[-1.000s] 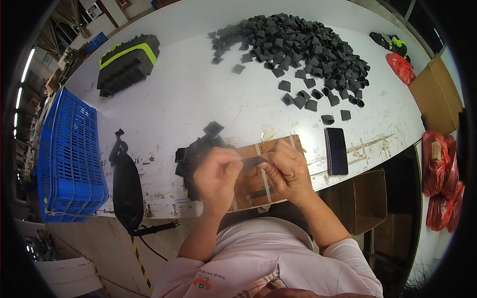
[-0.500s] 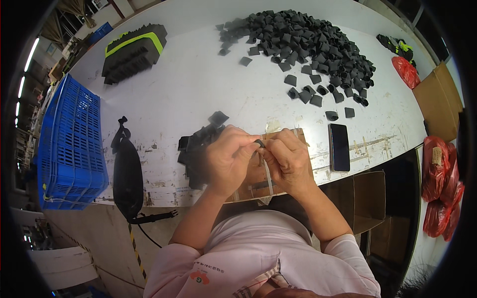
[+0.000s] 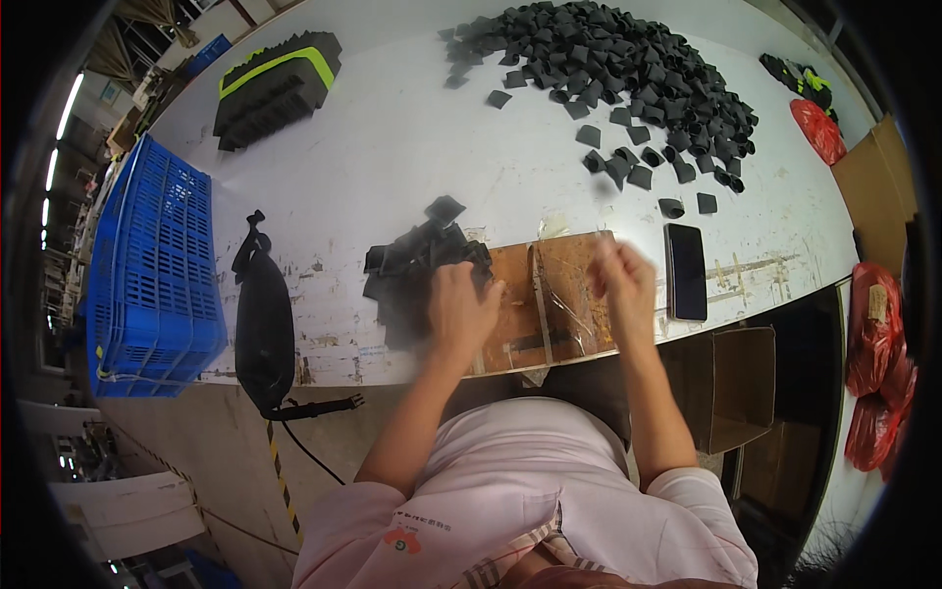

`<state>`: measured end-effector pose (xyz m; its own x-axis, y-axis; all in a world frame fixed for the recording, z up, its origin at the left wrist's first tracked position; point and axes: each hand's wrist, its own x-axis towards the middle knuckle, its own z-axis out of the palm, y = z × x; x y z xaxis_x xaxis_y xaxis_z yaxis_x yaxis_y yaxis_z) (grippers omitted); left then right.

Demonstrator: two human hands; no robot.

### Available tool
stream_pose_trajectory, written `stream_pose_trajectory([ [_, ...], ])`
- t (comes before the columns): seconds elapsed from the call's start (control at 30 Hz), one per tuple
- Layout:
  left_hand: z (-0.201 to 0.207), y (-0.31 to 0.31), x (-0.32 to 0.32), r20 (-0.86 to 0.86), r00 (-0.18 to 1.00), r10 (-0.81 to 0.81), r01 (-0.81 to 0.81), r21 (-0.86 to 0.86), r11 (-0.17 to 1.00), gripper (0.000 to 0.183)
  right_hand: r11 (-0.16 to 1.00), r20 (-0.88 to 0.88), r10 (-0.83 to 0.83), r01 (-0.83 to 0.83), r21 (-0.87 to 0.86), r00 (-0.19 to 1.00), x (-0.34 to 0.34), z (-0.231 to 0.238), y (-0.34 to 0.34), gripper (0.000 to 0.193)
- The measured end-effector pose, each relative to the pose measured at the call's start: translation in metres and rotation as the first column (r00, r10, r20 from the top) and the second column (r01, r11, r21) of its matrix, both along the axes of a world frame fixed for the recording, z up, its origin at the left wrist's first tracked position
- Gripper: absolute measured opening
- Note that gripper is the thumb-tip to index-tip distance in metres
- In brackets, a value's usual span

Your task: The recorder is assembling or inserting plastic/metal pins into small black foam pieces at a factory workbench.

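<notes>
My left hand (image 3: 459, 312) lies at the right edge of a near heap of flat black fabric pieces (image 3: 402, 270), its fingers reaching down onto them and its thumb held apart. Nothing shows gripped in it. Over the right part of a brown wooden board (image 3: 520, 294) is my right hand (image 3: 625, 285), raised, with fingers bent and smeared by motion; whether it holds anything cannot be made out. Farther off spreads a large pile of small black tube-like pieces (image 3: 638, 88), with a few loose ones at its near side.
A phone (image 3: 686, 273) lies right of the board. Leftward are a black pouch with a strap (image 3: 265, 324) and a blue plastic crate (image 3: 157, 275). A stacked black bundle with a yellow-green band (image 3: 280, 88) sits far left. Red bags (image 3: 871, 334) and cardboard (image 3: 873, 182) stand at right.
My hands have parted: the left moved to the black heap, the right moved out to the right. The small dark piece between their fingertips no longer shows there. The whole view has shifted slightly.
</notes>
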<state>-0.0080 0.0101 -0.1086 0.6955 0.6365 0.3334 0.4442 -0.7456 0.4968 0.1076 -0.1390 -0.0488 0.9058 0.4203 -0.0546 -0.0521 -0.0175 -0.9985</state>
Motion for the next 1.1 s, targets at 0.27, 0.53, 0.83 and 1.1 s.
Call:
stream_pose_trajectory([
  [0.27,-0.029,0.014,0.008,-0.166,0.986,-0.026,0.063,0.216,0.974,0.007,0.925,0.067,0.347,-0.330,-0.187,0.935,-0.056,-0.041,-0.009,0.027],
  [0.53,0.004,0.018,-0.032,0.331,0.898,0.289,0.195,-0.890,0.413,0.006,0.836,0.121,0.480,-0.411,-0.363,0.869,-0.064,-0.040,0.009,0.029],
  [0.83,0.023,-0.009,-0.056,0.418,0.773,0.478,0.597,-0.734,-0.324,0.011,0.910,-0.170,0.408,-0.385,0.153,0.897,-0.079,-0.037,0.036,0.022],
  [1.1,0.041,-0.020,-0.049,0.424,0.882,0.205,0.263,-0.804,0.534,0.016,0.953,0.779,0.264,-0.030,-0.301,0.569,-0.082,-0.024,0.039,0.016],
])
